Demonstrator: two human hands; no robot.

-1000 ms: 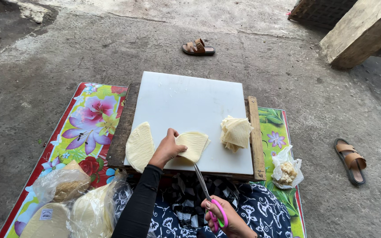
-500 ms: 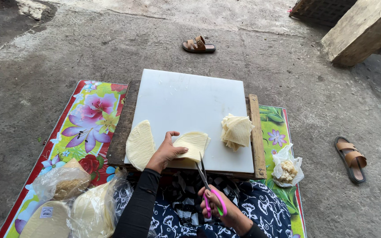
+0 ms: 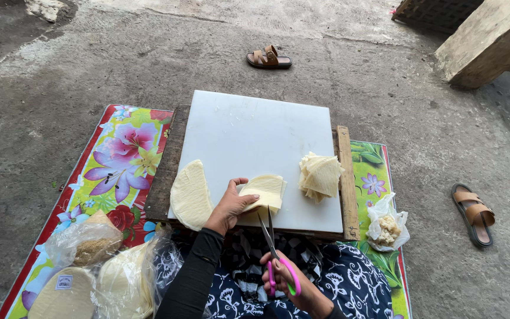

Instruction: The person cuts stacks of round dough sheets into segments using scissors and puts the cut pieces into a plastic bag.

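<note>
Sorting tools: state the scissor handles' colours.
Pink and green handles, gripped by the right hand; head view.

The white square cutting board (image 3: 249,142) at mid-frame looks like smooth, faintly glossy plastic, resting on a rough, weathered brown wooden frame (image 3: 346,177). Under it, the bright floral mat (image 3: 119,159) has a slick, shiny plastic-cloth look. The pale yellow folded wrapper sheets (image 3: 264,190) and the cut stack (image 3: 321,174) at right of centre seem thin, matt and doughy. The scissors (image 3: 275,248) at the lower middle have dull metal blades and glossy pink and green plastic handles. The clear crinkled plastic bags (image 3: 78,242) at lower left glisten. The grey concrete ground (image 3: 90,53) is rough and matt.
</note>
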